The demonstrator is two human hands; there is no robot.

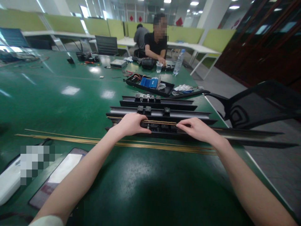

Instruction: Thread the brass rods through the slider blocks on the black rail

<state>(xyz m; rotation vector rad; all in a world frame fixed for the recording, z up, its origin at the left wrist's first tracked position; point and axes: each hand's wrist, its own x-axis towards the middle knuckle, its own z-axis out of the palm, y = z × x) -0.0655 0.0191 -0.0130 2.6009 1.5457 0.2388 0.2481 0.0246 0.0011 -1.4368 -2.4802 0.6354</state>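
A long black rail (pixel 160 134) with several dark blocks (pixel 162 127) in its channel lies crosswise in front of me. Thin brass rods (pixel 162 122) run along its far side, between my two hands. My left hand (pixel 131 124) curls over the rail, fingers at the far side by the rods and thumb toward the near side; its palm side is hidden. My right hand (pixel 197 129) pinches the rods near the blocks with thumb and fingertips. Behind lie a second rail (pixel 188 113) and a third rail (pixel 181 103), both carrying blocks.
More brass rods (pixel 141 145) lie on the green table (pixel 150 188) nearer me. A phone (pixel 66 164) and a white object (pixel 14 182) sit at left. Beyond are an open black case (pixel 164 91), a bottle (pixel 179 62) and a seated person (pixel 156 44). A chair (pixel 261 103) stands right.
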